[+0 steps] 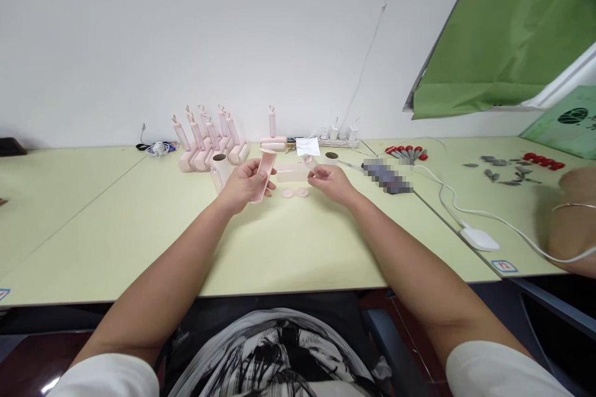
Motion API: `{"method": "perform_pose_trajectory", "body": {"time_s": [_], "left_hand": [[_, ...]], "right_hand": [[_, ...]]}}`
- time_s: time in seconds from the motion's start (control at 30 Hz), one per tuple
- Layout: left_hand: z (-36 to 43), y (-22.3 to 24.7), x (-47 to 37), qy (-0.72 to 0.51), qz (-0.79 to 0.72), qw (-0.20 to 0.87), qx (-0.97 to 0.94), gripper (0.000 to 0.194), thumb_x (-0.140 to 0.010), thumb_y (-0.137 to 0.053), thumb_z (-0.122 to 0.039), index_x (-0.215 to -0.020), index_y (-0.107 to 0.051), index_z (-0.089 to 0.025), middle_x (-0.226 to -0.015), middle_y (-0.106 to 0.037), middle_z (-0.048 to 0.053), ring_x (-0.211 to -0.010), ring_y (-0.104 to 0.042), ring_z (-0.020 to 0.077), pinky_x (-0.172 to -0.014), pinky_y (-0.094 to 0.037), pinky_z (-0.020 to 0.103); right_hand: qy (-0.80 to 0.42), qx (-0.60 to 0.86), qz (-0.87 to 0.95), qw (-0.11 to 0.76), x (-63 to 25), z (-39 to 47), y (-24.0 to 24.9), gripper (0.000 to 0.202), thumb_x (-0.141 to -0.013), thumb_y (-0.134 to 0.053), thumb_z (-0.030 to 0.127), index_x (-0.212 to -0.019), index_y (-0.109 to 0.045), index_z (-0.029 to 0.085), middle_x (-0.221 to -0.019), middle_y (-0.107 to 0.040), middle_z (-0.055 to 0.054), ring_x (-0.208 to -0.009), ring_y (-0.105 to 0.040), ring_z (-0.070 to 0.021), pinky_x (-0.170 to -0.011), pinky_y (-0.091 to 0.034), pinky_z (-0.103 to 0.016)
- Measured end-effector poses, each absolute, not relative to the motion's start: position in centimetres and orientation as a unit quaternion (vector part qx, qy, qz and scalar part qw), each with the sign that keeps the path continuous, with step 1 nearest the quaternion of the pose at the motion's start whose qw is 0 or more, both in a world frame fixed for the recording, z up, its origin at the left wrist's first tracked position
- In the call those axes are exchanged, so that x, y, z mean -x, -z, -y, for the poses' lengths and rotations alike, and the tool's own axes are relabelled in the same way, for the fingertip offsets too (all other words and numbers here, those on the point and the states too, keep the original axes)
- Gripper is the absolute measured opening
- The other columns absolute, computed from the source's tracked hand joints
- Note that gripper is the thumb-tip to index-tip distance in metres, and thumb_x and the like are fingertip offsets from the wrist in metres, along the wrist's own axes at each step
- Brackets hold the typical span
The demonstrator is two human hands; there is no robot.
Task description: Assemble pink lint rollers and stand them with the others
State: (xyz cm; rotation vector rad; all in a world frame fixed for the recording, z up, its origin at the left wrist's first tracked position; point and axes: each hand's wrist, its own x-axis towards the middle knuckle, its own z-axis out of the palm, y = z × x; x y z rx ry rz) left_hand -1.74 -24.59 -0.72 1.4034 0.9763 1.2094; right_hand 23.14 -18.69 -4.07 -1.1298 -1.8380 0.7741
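Note:
My left hand (246, 186) is closed around a pale pink trough-shaped cover (265, 175), held tilted above the table. My right hand (333, 183) has its fingers closed on a small translucent pinkish tube-like piece (309, 162), partly hidden by the fingers. Between the hands lies a long translucent pink cover (289, 173). Two round pink end caps (295, 193) rest side by side on the table just in front of it. Near my left hand stand a white paper roll (220, 167) and a clear pinkish handle (215, 179).
Several pink lint rollers (200, 158) stand grouped at the back left, with another lint roller (272, 141) by the wall. Another roll (332, 156), a blurred dark object (386, 175), a white cable with a charger (479, 239) and red-and-grey pieces (544, 161) lie rightward. Another person's arm (575, 217) rests at far right.

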Motion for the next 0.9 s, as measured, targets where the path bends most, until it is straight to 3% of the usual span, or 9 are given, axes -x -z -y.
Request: {"method": "perform_pose_trajectory", "body": {"time_s": [0.13,0.23,0.27,0.47,0.63,0.9], "left_hand": [[24.2,1.4,-0.1,-0.389,-0.52,0.298,-0.7,0.019,-0.091,-0.051,-0.031,-0.102,-0.061,-0.018,-0.084,-0.068,0.005,-0.073,-0.067,0.0188,-0.067,-0.052,0.033],[22.9,1.9,-2.3,-0.237,-0.553,0.036,-0.798,0.024,-0.095,-0.043,-0.024,-0.102,-0.066,-0.019,-0.099,-0.069,0.008,-0.088,-0.064,0.0208,-0.076,-0.049,0.034],[22.3,2.0,-3.0,-0.207,-0.555,-0.002,-0.806,0.026,-0.095,-0.043,-0.023,-0.103,-0.067,-0.018,-0.102,-0.068,0.01,-0.092,-0.063,0.0225,-0.079,-0.048,0.035],[18.6,2.9,-5.7,-0.132,-0.555,-0.072,-0.818,0.024,-0.085,-0.052,-0.012,-0.1,-0.071,-0.014,-0.104,-0.065,0.016,-0.111,-0.054,0.0313,-0.091,-0.038,0.043],[17.7,4.4,-5.6,-0.114,-0.554,-0.096,-0.819,0.026,-0.089,-0.049,-0.016,-0.101,-0.072,-0.014,-0.106,-0.063,0.018,-0.109,-0.053,0.032,-0.088,-0.037,0.044],[17.2,5.2,-4.9,-0.138,-0.546,-0.104,-0.82,0.022,-0.088,-0.051,-0.019,-0.098,-0.071,-0.017,-0.104,-0.064,0.017,-0.105,-0.054,0.0337,-0.086,-0.039,0.045]], "right_hand": [[-0.29,0.464,0.656,0.52,-23.3,18.4,3.7,0.016,-0.067,-0.064,0.033,-0.068,-0.059,0.018,-0.063,-0.051,0.003,-0.059,-0.044,-0.0121,-0.058,-0.036,-0.027],[-0.282,0.463,0.65,0.533,-23.0,18.7,3.5,0.015,-0.067,-0.064,0.032,-0.068,-0.06,0.018,-0.063,-0.053,0.003,-0.059,-0.045,-0.0126,-0.059,-0.037,-0.027],[-0.274,0.462,0.656,0.53,-22.9,18.8,3.4,0.014,-0.068,-0.064,0.032,-0.067,-0.06,0.018,-0.063,-0.052,0.003,-0.059,-0.045,-0.0126,-0.058,-0.037,-0.027],[-0.282,0.47,0.662,0.511,-22.6,18.6,4.0,0.012,-0.068,-0.062,0.031,-0.068,-0.061,0.019,-0.06,-0.054,0.003,-0.058,-0.047,-0.013,-0.057,-0.037,-0.026],[-0.303,0.501,0.662,0.468,-22.4,17.8,5.1,0.014,-0.068,-0.062,0.031,-0.073,-0.064,0.019,-0.065,-0.059,0.002,-0.06,-0.05,-0.0136,-0.058,-0.039,-0.026],[-0.301,0.508,0.659,0.466,-22.3,17.7,5.2,0.017,-0.068,-0.062,0.033,-0.077,-0.065,0.019,-0.069,-0.06,0.001,-0.065,-0.053,-0.0149,-0.06,-0.04,-0.027]]}}
